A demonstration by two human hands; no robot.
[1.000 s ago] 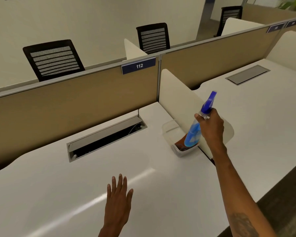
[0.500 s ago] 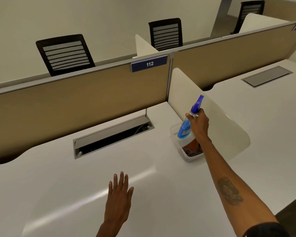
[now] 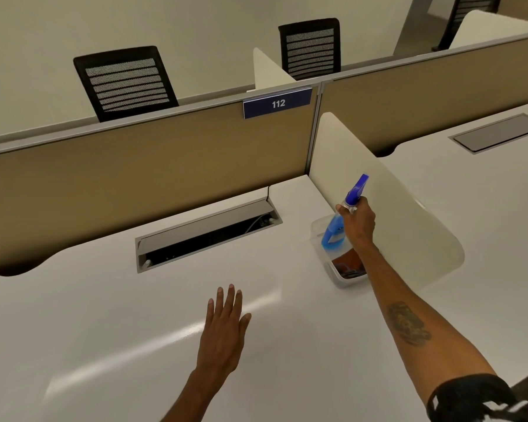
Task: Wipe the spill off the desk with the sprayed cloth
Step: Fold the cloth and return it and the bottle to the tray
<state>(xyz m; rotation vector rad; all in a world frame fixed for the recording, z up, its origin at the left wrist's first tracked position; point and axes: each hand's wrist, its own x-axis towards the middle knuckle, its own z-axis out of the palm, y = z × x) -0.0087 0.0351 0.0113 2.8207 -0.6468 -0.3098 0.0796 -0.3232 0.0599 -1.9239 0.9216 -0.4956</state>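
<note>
An open office with rows of cubicles: a tan partition (image 3: 153, 166) runs along the far edge of a white worktop (image 3: 104, 330), with a blue label "112" (image 3: 277, 103) on it and black chairs (image 3: 125, 82) behind. A grey cable hatch (image 3: 208, 233) is set into the worktop, its lid partly raised.

The right hand (image 3: 356, 222) is stretched far forward and to the right, clenched around the neck of a blue spray bottle (image 3: 342, 220). The bottle leans, with its nozzle up and away from the person and its base low inside a clear plastic bin (image 3: 319, 229) that stands against the white side divider (image 3: 387, 214). A brown, soft thing lies in the near end of this bin (image 3: 348, 264); it is possibly the cloth, but the forearm covers part of it and I cannot say for sure.

The left hand (image 3: 224, 327) is released, flat, fingers together and pointing forward, over the middle of the worktop and holding nothing. Whether the palm touches the surface is not clear.

I see no distinct spill on the worktop, only a bright streak of reflected light (image 3: 165, 342).

The relation that matters: the bin lies ahead and to the right of both hands, and its long side runs from far to near. The right hand is already directly over it, while the left is well apart. So, in my judgement, the right hand is much better placed to take the brown thing, once it lets the bottle go.
</note>
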